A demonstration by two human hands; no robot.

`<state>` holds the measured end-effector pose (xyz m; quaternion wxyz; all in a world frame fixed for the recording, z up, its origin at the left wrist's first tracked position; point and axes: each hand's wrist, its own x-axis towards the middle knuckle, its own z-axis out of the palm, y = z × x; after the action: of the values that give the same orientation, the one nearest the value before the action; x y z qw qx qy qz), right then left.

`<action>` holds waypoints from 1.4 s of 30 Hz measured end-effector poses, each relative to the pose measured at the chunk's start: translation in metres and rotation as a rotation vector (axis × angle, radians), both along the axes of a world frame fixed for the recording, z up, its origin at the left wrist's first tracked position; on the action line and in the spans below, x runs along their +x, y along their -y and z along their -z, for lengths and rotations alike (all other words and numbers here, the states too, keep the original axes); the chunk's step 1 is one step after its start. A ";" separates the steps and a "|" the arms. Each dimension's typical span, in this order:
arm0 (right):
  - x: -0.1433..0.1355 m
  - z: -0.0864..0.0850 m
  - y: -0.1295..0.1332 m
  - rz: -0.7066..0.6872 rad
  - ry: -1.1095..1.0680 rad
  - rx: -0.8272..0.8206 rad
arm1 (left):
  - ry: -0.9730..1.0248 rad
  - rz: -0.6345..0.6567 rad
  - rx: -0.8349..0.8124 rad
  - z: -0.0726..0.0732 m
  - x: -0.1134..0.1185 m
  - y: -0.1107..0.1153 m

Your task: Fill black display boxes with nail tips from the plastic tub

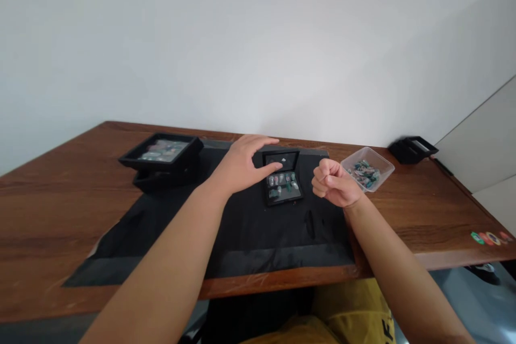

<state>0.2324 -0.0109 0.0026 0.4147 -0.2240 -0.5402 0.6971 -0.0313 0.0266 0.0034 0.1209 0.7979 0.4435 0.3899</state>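
A small open black case (282, 178) lies on a black mat (226, 226), its lower half filled with several green and grey stones. My left hand (242, 164) hovers at the case's left edge, fingers spread, thumb tip touching or just above it. My right hand (335, 183) is curled into a loose fist just right of the case, fingertips pinched together; whether it holds something small I cannot tell.
A clear plastic tub (367, 169) of green stones sits right of my right hand. Stacked black display boxes (161, 157) stand at the back left. Another black box (413, 149) is at the far right corner. Coloured stickers (489, 237) mark the wooden table's (52, 204) right edge.
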 end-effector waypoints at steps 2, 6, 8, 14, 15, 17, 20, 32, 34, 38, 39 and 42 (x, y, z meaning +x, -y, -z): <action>0.001 -0.001 0.001 -0.024 -0.025 -0.007 | -0.009 0.021 0.093 -0.004 0.005 0.006; 0.000 -0.002 0.002 -0.047 -0.027 -0.029 | -0.058 0.075 0.187 -0.004 0.020 0.018; -0.002 -0.001 0.001 -0.037 -0.022 -0.038 | -0.058 0.133 0.240 -0.001 0.028 0.023; -0.003 0.000 -0.003 -0.110 -0.115 -0.047 | 0.060 0.295 0.443 0.004 0.042 0.028; -0.003 -0.001 -0.003 -0.119 -0.126 -0.057 | 0.086 0.298 0.447 0.005 0.043 0.026; -0.002 -0.003 -0.003 -0.126 -0.133 -0.078 | 0.137 0.304 0.438 0.007 0.044 0.023; 0.000 -0.004 -0.004 -0.128 -0.100 -0.107 | 0.192 0.319 0.419 0.010 0.045 0.020; 0.000 -0.007 -0.002 -0.150 0.018 -0.192 | 0.260 0.378 0.416 0.006 0.047 0.025; 0.000 -0.009 -0.001 -0.158 0.042 -0.201 | 0.277 0.383 0.424 0.005 0.047 0.026; -0.001 -0.010 -0.001 -0.167 0.055 -0.213 | 0.272 0.381 0.434 0.002 0.047 0.029; -0.001 -0.010 -0.001 -0.164 0.053 -0.214 | 0.266 0.381 0.431 0.001 0.047 0.029; -0.001 -0.009 0.000 -0.159 0.049 -0.208 | 0.256 0.384 0.421 -0.002 0.048 0.031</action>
<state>0.2312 -0.0106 0.0118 0.3194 -0.2391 -0.4909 0.7745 0.0167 -0.0048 0.0050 0.0792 0.8190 0.1754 0.5406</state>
